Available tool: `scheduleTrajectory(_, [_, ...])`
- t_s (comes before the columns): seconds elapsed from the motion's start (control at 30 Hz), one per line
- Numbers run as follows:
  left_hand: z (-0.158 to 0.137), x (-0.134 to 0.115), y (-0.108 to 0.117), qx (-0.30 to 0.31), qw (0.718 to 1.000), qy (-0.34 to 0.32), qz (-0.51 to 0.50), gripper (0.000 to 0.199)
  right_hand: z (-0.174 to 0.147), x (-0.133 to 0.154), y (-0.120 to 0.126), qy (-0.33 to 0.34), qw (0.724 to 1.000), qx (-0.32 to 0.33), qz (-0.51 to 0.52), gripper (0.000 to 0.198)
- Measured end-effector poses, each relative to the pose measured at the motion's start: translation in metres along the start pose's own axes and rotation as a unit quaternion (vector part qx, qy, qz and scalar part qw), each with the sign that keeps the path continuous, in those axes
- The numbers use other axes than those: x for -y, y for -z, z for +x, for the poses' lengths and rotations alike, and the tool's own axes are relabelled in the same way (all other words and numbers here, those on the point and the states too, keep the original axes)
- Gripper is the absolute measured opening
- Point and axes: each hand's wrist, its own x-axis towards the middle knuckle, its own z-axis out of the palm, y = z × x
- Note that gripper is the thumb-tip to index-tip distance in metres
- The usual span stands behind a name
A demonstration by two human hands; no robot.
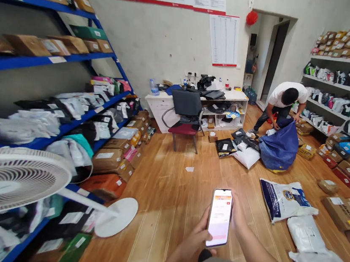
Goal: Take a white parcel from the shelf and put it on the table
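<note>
A smartphone with a lit, mostly white and pink screen stands upright in front of my body. Around its left edge is my left hand, closed on it with the thumb over the lower left of the screen. Against the right edge rests my right hand, its fingers going behind the phone and largely hidden. The text on the screen is too small to read.
A white fan stands left beside blue shelves of parcels. A co-worker bends over a blue sack near black and white packages. Large white parcels lie on the floor at right. A chair stands before a desk.
</note>
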Motion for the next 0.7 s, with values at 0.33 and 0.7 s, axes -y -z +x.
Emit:
scheduleTrajectory(0.33, [0.009,-0.008,0.020,0.072,0.992,-0.016,-0.105,0.117,0.011,-0.013,-0.005,-0.065,0.995,0.000,0.076,0.047])
scheduleTrajectory(0.7, [0.011,-0.021,0.056,0.072,0.985,0.001,-0.156,0.080,0.013,-0.032,-0.045,-0.128,0.976,0.142,0.102,0.082])
